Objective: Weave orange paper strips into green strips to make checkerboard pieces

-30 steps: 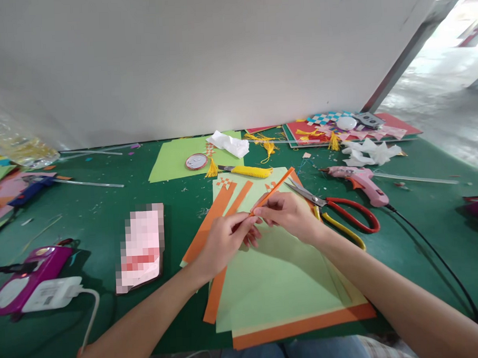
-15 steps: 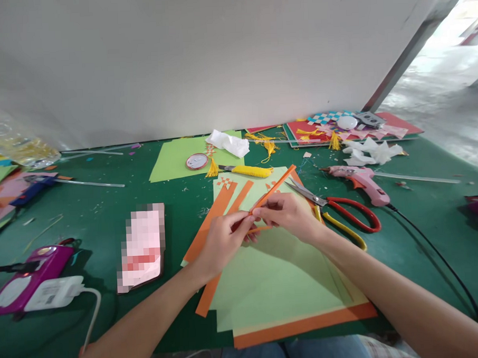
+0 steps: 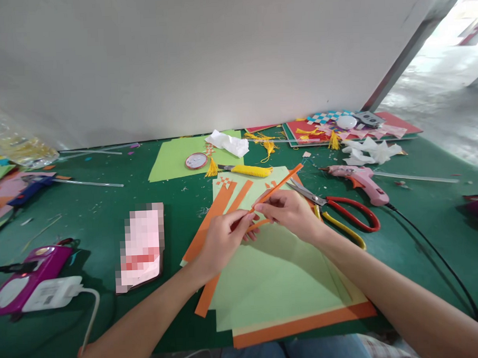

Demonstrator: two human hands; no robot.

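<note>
Both hands pinch one thin orange paper strip (image 3: 281, 184) over a stack of light green paper sheets (image 3: 275, 283). My left hand (image 3: 225, 235) is closed on the strip's lower part, thumb on top. Close beside it, my right hand (image 3: 286, 211) grips the strip between thumb and fingers; its upper end sticks out to the upper right. Another thin orange length shows below the fingers; whether it joins the same strip I cannot tell. Wider orange paper strips (image 3: 209, 228) lie left of the hands. Scissors (image 3: 323, 200) with red and yellow handles lie right of my right hand.
A yellow cutter (image 3: 250, 170) and a round tape roll (image 3: 196, 161) lie behind the hands. At the right is a pink glue gun (image 3: 360, 181) with a cord. A phone (image 3: 141, 246) and a purple power strip (image 3: 33, 277) are on the left.
My right hand has slid slightly right along the strip, leaving a small gap from my left thumb. The strip's upper end has shifted a little to the right.
</note>
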